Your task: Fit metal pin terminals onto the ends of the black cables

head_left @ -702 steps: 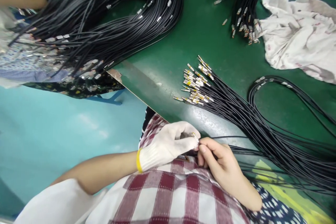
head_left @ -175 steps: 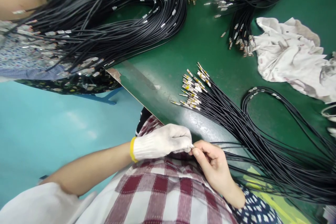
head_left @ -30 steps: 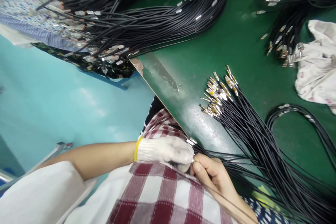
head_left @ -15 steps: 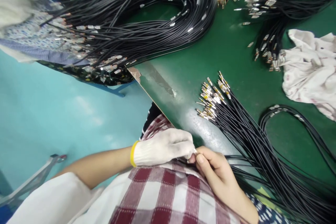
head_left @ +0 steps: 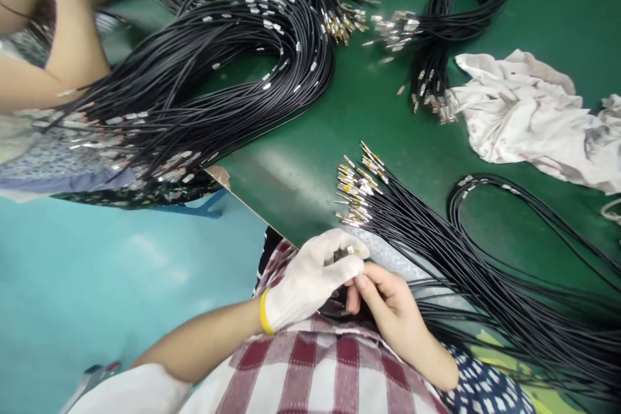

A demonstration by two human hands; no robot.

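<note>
Opening wider than before, our gloved left hand (head_left: pixel 315 281) is ringing a connector (head_left: pixel 350 250), pinch unclear, our right hand (head_left: pixel 392 307) pressing fingertips together, near the bench (head_left: pixel 276 184) edge

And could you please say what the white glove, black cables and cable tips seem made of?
White glove: probably knitted cotton, matte and close-fitting. Black cables: perhaps plastic or rubber, smooth with faint sheen. Cable tips: likely metal, glinting silver.

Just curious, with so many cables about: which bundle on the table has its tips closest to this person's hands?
The fanned-out bundle with yellow-marked silver tips, just beyond the gloved left hand; the other bundles show tips only farther off.
</note>
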